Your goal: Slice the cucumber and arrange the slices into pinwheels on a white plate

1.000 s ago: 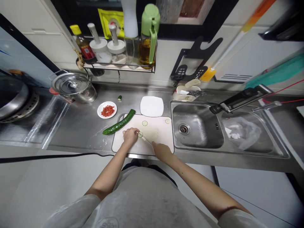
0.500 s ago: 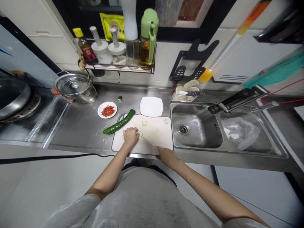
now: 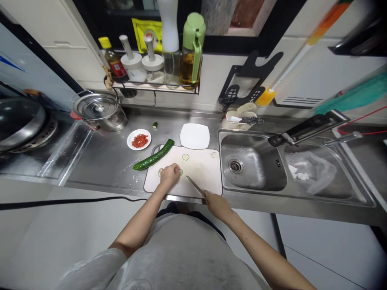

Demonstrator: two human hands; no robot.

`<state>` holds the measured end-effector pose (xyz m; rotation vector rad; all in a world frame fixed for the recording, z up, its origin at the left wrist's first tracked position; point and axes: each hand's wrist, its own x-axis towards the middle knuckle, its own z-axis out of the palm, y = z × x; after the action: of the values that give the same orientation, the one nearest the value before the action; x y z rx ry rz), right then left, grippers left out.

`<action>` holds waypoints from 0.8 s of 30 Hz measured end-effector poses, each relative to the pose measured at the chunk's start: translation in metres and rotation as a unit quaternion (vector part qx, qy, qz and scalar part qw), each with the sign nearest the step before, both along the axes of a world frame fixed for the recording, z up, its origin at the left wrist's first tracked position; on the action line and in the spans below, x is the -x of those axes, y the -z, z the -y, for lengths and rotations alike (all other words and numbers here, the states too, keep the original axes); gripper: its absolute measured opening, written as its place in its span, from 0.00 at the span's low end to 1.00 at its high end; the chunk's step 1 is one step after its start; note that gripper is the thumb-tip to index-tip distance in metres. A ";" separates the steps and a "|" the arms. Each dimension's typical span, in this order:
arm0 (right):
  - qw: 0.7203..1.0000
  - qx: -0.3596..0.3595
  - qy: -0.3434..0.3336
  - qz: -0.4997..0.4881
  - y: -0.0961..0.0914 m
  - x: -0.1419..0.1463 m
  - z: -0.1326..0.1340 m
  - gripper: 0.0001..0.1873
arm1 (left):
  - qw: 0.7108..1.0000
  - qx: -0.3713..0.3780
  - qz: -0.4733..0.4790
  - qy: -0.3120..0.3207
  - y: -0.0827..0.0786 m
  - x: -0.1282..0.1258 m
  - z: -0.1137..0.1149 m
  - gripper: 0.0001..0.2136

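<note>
My left hand (image 3: 169, 175) is over the cutting board (image 3: 198, 187), its fingers curled together on a thin cucumber slice (image 3: 180, 172), whose edge shows beside the fingertips. My right hand (image 3: 218, 204), at the board's front edge, is wrapped around the handle of a knife (image 3: 195, 185). The blade points up and left, its tip apart from the slice. Two more round slices lie near the board's far side, and part of another shows left of my left hand. A long cucumber (image 3: 154, 156) rests across the board's left edge.
Behind the board lies a white square plate (image 3: 195, 136). A small plate (image 3: 129, 140) of chopped red pieces and a cucumber end (image 3: 155, 125) are to the left. The sink (image 3: 254, 161) adjoins the board's right side. A lidded pot (image 3: 102, 112) stands at the back left.
The knife has drawn back from the slice, its tip now farther from my left fingers. My left fingers have closed in at the slice. The camera view has shifted slightly.
</note>
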<state>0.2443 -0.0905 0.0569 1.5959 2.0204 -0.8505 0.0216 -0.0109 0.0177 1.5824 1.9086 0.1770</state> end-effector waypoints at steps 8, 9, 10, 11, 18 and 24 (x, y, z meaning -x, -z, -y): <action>1.000 0.003 -0.005 -0.001 -0.003 0.000 -0.002 0.14 | 0.998 0.018 -0.008 -0.061 -0.006 0.043 0.017 0.07; 1.000 0.005 -0.007 0.000 -0.004 0.001 -0.002 0.15 | 0.997 0.018 -0.013 -0.069 -0.005 0.049 0.018 0.07; 1.000 0.006 -0.007 0.000 -0.004 0.001 -0.002 0.15 | 0.997 0.016 -0.020 -0.076 -0.004 0.054 0.019 0.07; 1.000 0.008 -0.007 0.001 -0.005 0.001 -0.002 0.15 | 0.996 0.013 -0.025 -0.082 -0.003 0.058 0.020 0.07; 1.000 0.012 -0.011 0.002 -0.007 0.002 -0.004 0.15 | 0.994 -0.005 -0.057 -0.092 0.004 0.073 0.020 0.07; 1.000 0.007 -0.009 0.000 -0.005 0.002 -0.004 0.14 | 0.993 -0.002 -0.081 -0.081 0.007 0.073 0.019 0.06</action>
<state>0.2425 -0.0867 0.0617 1.5672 2.0217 -0.8550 -0.0516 -0.0299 0.0106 1.4825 2.1640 0.1246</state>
